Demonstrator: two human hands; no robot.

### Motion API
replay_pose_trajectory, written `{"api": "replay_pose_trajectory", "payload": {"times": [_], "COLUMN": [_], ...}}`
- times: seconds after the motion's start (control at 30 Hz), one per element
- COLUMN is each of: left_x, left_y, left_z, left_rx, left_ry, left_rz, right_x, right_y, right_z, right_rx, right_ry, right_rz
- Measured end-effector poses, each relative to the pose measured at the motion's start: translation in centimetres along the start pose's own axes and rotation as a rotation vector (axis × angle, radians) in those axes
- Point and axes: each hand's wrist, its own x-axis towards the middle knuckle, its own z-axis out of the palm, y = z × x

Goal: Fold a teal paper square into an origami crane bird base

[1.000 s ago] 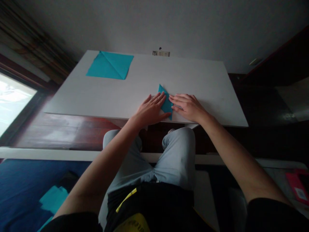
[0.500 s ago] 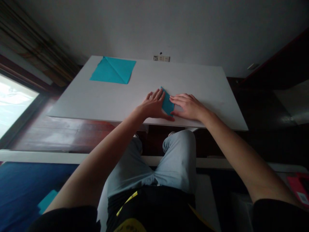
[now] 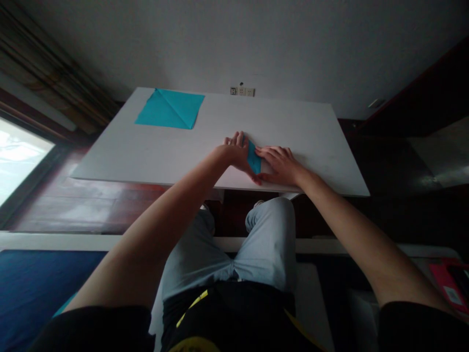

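Observation:
A small folded piece of blue paper lies on the white table near its front edge, partly covered by my hands. My left hand rests on its left side, fingers stretched toward the far end and thumb at the near end. From the right, my right hand lies flat with its fingertips touching the paper's right edge. Both hands have their fingers apart, pressing rather than gripping.
A larger creased blue sheet lies at the far left of the white table. The wall behind carries a socket strip. A pink item is at the lower right, beside my right arm.
My left hand has tilted, its wrist raised and moved slightly right over the paper. My right hand has settled flatter, its thumb now near the left thumb. The view has shifted slightly.

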Motion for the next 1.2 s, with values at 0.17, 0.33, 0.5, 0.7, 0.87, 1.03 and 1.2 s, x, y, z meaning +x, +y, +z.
{"api": "replay_pose_trajectory", "payload": {"times": [0.17,0.33,0.5,0.7,0.87,1.03,1.2], "left_x": [0.9,1.6,0.4,-0.7,-1.2,-0.6,1.3], "left_y": [0.1,-1.2,-4.6,-5.8,-5.8,-6.3,-7.8], "left_z": [0.1,-0.2,-1.4,0.7,3.0,3.8,3.9], "left_rx": [0.024,-0.016,-0.261,-0.315,-0.392,-0.549,-0.851], "left_ry": [-0.007,-0.017,0.151,0.387,0.458,0.471,0.541], "left_rz": [-0.012,0.013,0.048,-0.112,-0.154,-0.065,0.074], "right_x": [0.0,-0.1,0.2,0.8,2.5,5.1,6.9], "right_y": [0.1,-0.1,-0.2,1.4,2.6,3.4,4.1], "right_z": [0.3,0.5,0.4,0.6,0.8,0.6,-0.3], "right_rx": [-0.013,0.004,0.029,0.354,0.406,0.493,0.747], "right_ry": [0.002,0.015,0.021,0.179,0.238,0.183,0.111], "right_rz": [0.004,-0.009,-0.016,0.111,0.231,0.269,0.242]}}
